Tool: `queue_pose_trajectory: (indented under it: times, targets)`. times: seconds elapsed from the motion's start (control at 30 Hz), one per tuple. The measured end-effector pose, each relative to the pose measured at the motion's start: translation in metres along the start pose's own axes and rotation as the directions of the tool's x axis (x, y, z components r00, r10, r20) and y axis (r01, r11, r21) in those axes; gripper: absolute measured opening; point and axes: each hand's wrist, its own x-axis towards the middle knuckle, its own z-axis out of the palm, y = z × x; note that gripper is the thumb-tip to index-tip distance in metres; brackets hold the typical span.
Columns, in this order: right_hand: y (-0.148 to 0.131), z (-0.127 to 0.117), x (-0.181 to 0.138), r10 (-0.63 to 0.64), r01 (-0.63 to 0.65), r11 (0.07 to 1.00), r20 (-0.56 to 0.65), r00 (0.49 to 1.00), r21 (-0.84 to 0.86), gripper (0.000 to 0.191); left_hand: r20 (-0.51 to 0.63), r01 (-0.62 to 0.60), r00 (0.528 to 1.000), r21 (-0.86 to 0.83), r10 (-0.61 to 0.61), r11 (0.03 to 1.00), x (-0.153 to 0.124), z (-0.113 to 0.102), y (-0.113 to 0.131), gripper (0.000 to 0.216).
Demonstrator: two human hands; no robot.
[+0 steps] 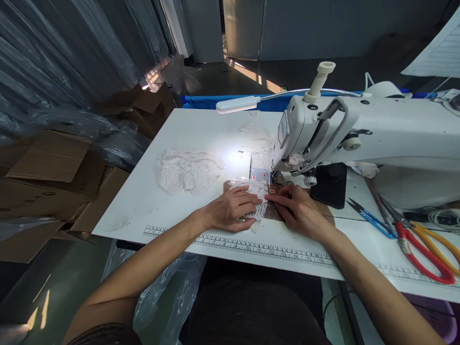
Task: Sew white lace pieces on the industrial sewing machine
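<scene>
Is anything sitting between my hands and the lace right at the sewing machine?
Nothing visible does. The left hand lies on the white lace, and the right hand is at its right edge. The blue snips and red-handled scissors lie off to the right.

A dark, near-black top point(255, 309) is worn, its left sleeve point(106, 335) cut short and slightly creased. Both forearms point(163, 258), the left hand point(233, 209) and the right hand point(300, 212) are left bare.

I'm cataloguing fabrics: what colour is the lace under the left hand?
The lace under the left hand looks white in the head view.
</scene>
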Motion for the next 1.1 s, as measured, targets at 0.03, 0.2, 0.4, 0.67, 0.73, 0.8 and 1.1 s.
queue_pose_trajectory:
  times: [0.03, 0.2, 0.4, 0.67, 0.73, 0.8, 1.1]
  targets:
    - [0.0, 0.0, 0.0, 0.007, -0.007, 1.0, 0.002, 1.0, 0.007, 0.033, -0.004, -0.003, 1.0, 0.002, 0.003, 1.0, 0.0, 0.0, 0.0, 0.011]
    - [-0.001, -0.002, 0.001, 0.076, -0.076, 0.992, 0.001, 0.997, 0.105, 0.036, -0.02, -0.011, 1.0, 0.016, 0.011, 1.0, 0.001, 0.0, -0.002, 0.008]
    - [-0.002, -0.008, 0.002, 0.198, -0.19, 0.949, -0.006, 0.98, 0.252, 0.035, -0.039, -0.014, 0.999, 0.013, 0.015, 1.0, 0.001, 0.001, -0.001, 0.011]
    - [-0.002, -0.001, 0.007, 0.226, -0.208, 0.951, -0.054, 0.973, 0.229, 0.031, -0.188, 0.287, 0.937, -0.068, -0.295, 0.956, 0.014, 0.001, -0.021, 0.027]
    - [0.001, -0.002, 0.01, 0.264, -0.247, 0.93, -0.029, 0.964, 0.272, 0.03, -0.088, 0.376, 0.921, -0.049, -0.379, 0.926, 0.024, 0.0, -0.034, 0.03]
    - [0.005, -0.006, 0.013, 0.303, -0.294, 0.895, 0.025, 0.953, 0.335, 0.029, 0.009, 0.373, 0.928, -0.022, -0.373, 0.928, 0.033, 0.001, -0.046, 0.027]
    - [-0.012, -0.019, 0.03, 0.337, -0.376, 0.795, 0.17, 0.926, 0.476, 0.038, 0.087, 0.212, 0.975, -0.131, -0.202, 0.968, 0.033, 0.0, -0.039, 0.018]
